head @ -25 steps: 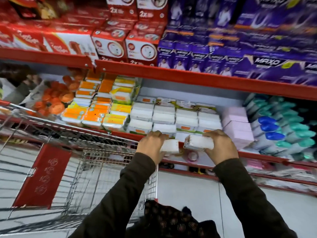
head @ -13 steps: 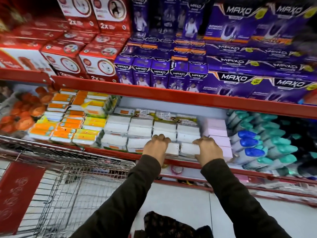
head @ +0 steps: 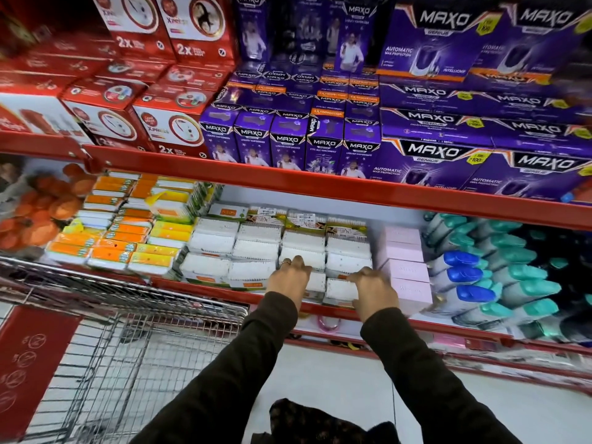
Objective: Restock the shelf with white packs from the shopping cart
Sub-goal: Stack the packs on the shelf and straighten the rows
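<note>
Rows of white packs (head: 256,251) fill the middle of the red shelf (head: 320,187). My left hand (head: 288,278) grips one white pack (head: 315,283) at the shelf's front edge, fingers curled over its top. Beside it, my right hand (head: 374,291) holds a second white pack (head: 341,290), set down in front of the stacked ones. Both packs rest on the shelf's front row, side by side. The wire shopping cart (head: 128,347) stands at the lower left, its visible part holding no packs.
Orange and yellow packs (head: 121,232) lie left of the white ones, pink boxes (head: 407,264) right, then blue and teal capped bottles (head: 480,277). Purple boxes (head: 432,123) and red boxes (head: 128,107) crowd the shelf above. A lower shelf lip (head: 448,350) juts out beneath.
Both hands have moved forward from in front of the shelf onto its front row, carrying the two white packs in; the view has tilted up and closer to the shelf.
</note>
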Motion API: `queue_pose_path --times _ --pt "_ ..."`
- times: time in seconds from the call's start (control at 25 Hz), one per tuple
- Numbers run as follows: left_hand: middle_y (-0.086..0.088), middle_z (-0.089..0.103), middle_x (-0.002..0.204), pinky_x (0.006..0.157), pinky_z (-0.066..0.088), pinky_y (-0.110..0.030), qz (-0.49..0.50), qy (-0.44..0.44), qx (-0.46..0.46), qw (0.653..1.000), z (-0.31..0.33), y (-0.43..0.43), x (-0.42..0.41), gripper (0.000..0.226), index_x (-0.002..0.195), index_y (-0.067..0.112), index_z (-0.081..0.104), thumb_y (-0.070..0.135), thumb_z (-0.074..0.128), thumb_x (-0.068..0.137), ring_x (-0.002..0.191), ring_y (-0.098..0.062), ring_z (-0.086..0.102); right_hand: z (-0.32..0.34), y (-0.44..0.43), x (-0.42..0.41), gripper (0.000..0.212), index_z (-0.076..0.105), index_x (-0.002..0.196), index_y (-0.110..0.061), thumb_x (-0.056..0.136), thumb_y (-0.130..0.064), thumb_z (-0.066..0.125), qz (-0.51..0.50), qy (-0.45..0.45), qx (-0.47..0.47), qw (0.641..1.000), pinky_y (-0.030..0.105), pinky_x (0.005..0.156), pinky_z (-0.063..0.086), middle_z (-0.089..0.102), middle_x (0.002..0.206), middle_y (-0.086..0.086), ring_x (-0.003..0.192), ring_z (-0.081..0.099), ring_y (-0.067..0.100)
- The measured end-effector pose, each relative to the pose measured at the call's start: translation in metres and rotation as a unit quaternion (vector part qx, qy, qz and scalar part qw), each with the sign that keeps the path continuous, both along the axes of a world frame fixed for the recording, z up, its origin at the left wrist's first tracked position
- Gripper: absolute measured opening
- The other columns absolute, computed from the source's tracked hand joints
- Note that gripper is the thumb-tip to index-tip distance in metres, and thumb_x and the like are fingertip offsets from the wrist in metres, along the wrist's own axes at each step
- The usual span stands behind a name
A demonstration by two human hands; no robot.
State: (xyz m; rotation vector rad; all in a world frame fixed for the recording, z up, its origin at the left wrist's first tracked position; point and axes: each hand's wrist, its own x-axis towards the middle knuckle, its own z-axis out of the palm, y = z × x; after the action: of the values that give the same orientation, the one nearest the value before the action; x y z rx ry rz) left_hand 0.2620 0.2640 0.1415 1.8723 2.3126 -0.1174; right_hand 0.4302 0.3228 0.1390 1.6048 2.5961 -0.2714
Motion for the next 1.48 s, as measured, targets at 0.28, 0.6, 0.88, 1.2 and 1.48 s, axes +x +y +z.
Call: queue_pose_path --times 0.28,0.6,0.88,1.2,1.48 --pt "-0.007 0.047 0.142 0.095 0.056 -0.039 0.016 -0.11 0.061 0.992 -0.008 -0.015 -0.007 0.06 0.143 0.022 0.044 0.005 0.06 0.089 0.12 -0.027 0.057 -0.008 -0.012 0.002 0.056 0.054 0.132 -0.019 0.081 -0.008 0.072 -0.021 0.099 -0.016 0.995 0.038 0.105 0.048 0.052 0.136 0.007 0.125 0.051 0.027" --pt "-0.021 0.039 0.152 0.109 0.04 -0.046 0.559 -0.73 0.121 0.375 -0.003 -0.03 0.02 0.058 0.149 0.008 0.03 0.039 0.043 0.103 0.128 -0.038 0.049 -0.003 -0.056 -0.017 0.059 0.029 0.15 -0.02 0.099 -0.039 0.053 -0.547 0.699 -0.401 0.227 0.054 0.11 0.04 0.032 0.153 0.018 0.136 0.041 0.042" --pt "-0.024 0.029 0.157 0.119 0.032 -0.045 0.575 -0.777 0.128 0.222 0.008 -0.018 0.018 0.08 0.157 0.015 0.013 0.061 0.04 0.096 0.139 -0.038 0.041 -0.009 -0.028 -0.029 0.067 0.026 0.152 -0.019 0.096 -0.047 0.052 -0.563 0.681 -0.417 0.212 0.052 0.105 0.044 0.032 0.155 0.018 0.126 0.05 0.043" --pt "-0.016 0.029 0.159 0.111 0.039 -0.045 0.586 -0.762 0.151 0.232 -0.013 -0.027 0.004 0.08 0.155 0.015 0.021 0.064 0.04 0.095 0.137 -0.039 0.043 -0.014 -0.037 -0.036 0.069 0.023 0.153 -0.012 0.098 -0.04 0.054 -0.551 0.675 -0.447 0.2 0.05 0.113 0.038 0.032 0.155 0.021 0.136 0.043 0.041" --pt "-0.011 0.017 0.164 0.119 0.03 -0.046 0.596 -0.722 0.242 0.255 -0.001 -0.034 -0.047 0.077 0.157 0.019 0.014 0.064 0.033 0.097 0.143 -0.033 0.036 -0.002 -0.047 -0.074 0.069 0.025 0.15 -0.006 0.098 -0.041 0.053 -0.536 0.642 -0.507 0.209 0.051 0.112 0.039 0.034 0.153 0.026 0.134 0.044 0.044"
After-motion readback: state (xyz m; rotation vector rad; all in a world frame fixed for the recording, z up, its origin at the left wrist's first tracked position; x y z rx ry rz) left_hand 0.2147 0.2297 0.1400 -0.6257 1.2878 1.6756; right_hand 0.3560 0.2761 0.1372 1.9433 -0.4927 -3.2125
